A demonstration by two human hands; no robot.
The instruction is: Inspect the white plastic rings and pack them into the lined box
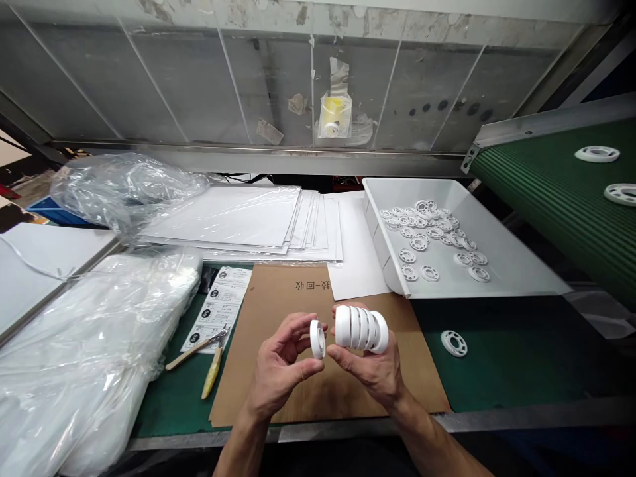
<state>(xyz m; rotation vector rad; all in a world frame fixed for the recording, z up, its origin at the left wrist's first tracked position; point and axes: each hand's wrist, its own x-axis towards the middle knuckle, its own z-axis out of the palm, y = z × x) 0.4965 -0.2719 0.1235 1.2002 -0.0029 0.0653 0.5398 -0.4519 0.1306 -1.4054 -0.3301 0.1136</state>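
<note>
Thumb and fingers point(307, 369) of the left hand point(281, 364) pinch a single white ring point(315, 339) on edge, while the right hand point(377, 371) grips a row of white rings point(358, 327), above the near middle of a green surface point(497, 374). From where I stand, the single ring is just left of the row's left end, a narrow gap between them; the row's long axis runs left to right, roughly along the surface's near edge. Beneath both hands lies a cardboard sheet point(278, 401), close to that edge. Off its right side, nearer the right hand, a loose ring point(448, 345) rests flat on the surface. To the left of the cardboard, a yellow-handled tool point(212, 372) lies partly over a printed label sheet point(223, 289). Toward the surface's far edge are stacked white sheets point(228, 215) and, to their right, a pale tray point(521, 268) with scattered rings point(434, 232) mostly in its left half. Beyond the far right corner, a ribbed green conveyor point(551, 192) carries two more rings point(596, 159).
</note>
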